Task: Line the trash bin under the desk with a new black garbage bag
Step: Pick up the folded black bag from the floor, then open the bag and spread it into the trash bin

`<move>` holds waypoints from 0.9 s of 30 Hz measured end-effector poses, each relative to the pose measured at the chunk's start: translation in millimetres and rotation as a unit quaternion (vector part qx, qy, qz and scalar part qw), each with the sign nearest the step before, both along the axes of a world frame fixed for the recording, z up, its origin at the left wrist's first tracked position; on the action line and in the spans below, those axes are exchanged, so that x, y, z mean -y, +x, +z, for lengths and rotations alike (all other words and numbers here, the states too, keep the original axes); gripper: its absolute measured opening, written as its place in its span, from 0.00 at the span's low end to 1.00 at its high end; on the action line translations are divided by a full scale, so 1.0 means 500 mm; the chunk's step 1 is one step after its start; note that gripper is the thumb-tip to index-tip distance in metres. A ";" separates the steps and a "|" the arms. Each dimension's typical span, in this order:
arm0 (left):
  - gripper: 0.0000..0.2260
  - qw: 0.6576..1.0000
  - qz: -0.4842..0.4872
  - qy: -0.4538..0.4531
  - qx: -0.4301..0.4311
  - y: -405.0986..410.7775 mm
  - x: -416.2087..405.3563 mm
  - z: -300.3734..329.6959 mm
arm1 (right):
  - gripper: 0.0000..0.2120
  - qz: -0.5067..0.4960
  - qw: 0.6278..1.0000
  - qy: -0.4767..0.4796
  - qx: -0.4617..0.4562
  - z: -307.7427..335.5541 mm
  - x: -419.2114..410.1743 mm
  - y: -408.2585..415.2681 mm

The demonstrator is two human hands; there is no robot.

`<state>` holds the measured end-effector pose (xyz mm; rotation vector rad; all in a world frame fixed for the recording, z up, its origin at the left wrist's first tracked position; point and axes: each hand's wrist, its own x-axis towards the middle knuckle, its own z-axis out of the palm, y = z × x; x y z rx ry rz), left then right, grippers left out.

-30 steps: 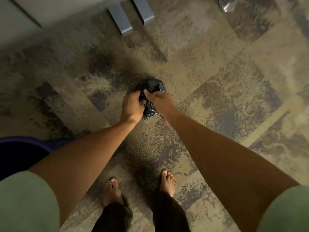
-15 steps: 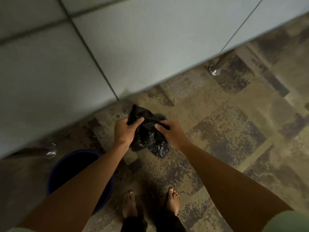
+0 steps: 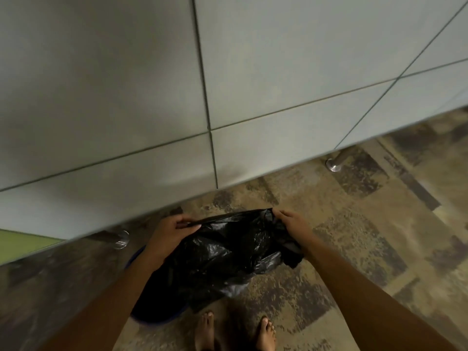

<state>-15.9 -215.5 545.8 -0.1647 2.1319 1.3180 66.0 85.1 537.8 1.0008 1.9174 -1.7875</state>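
Half a second earlier the black garbage bag [image 3: 222, 252] was still held as a crumpled bundle; now it is pulled wide between the two hands, so the unfolding is judged to be well advanced, but the lining itself is not yet begun. The left hand [image 3: 168, 233] is closed in a pinch on the left end of the upper edge of the bag, and the right hand [image 3: 291, 224] is closed on the right end. The bag hangs in front of the near edge of the worktop [image 3: 126, 122], above the carpet floor [image 3: 354, 236]. The blue trash bin [image 3: 152, 319] stands on the floor below it, mostly hidden by the bag and the left arm.
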 end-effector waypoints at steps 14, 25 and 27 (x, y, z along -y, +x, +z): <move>0.11 0.962 0.215 0.072 0.150 0.137 0.131 0.232 | 0.23 -0.166 0.981 -0.094 0.023 0.218 0.060 0.029; 0.12 0.931 0.312 0.110 0.153 0.243 0.121 0.379 | 0.11 0.301 0.891 0.156 -0.301 0.354 0.392 0.194; 0.11 0.932 0.314 0.116 0.140 0.254 0.128 0.407 | 0.21 0.359 0.868 0.159 -0.305 0.351 0.426 0.201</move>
